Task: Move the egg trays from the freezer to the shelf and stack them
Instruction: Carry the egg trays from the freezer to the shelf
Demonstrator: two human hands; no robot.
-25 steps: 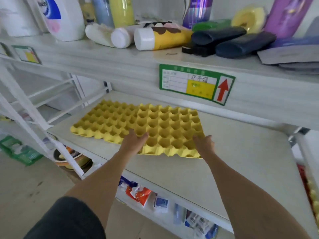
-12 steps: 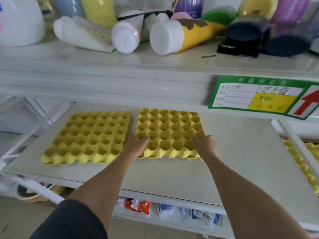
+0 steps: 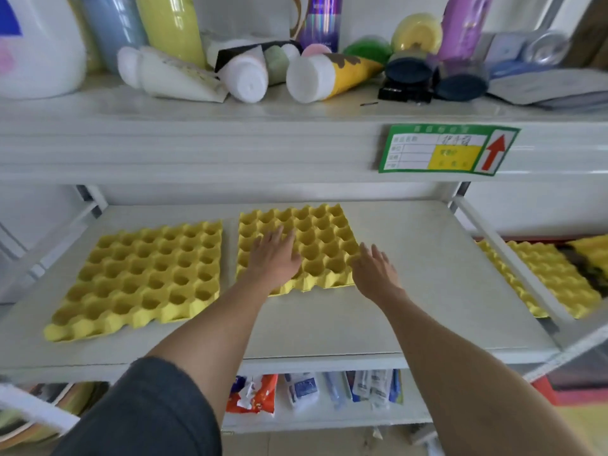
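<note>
Left hand (image 3: 274, 258): your fingers are lying straight and flat on the right egg tray (image 3: 316, 238), gripping nothing.
Right hand (image 3: 375, 274): spread open, hovering at that tray's 4 o'clock corner.
Left egg tray (image 3: 141, 274): sitting beside it at 9 o'clock on the shelf (image 3: 427, 291).

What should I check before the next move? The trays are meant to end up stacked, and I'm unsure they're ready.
1. Right tray flat on middle shelf: ok.
2. Left hand open, lying on the right tray: ok.
3. Right hand open at that tray's right edge, not gripping: ok.
4. Trays stacked: not ok; left tray lies beside it, a gap between.
5. More trays waiting further right: ok.
6. Their number: cannot tell.
</note>
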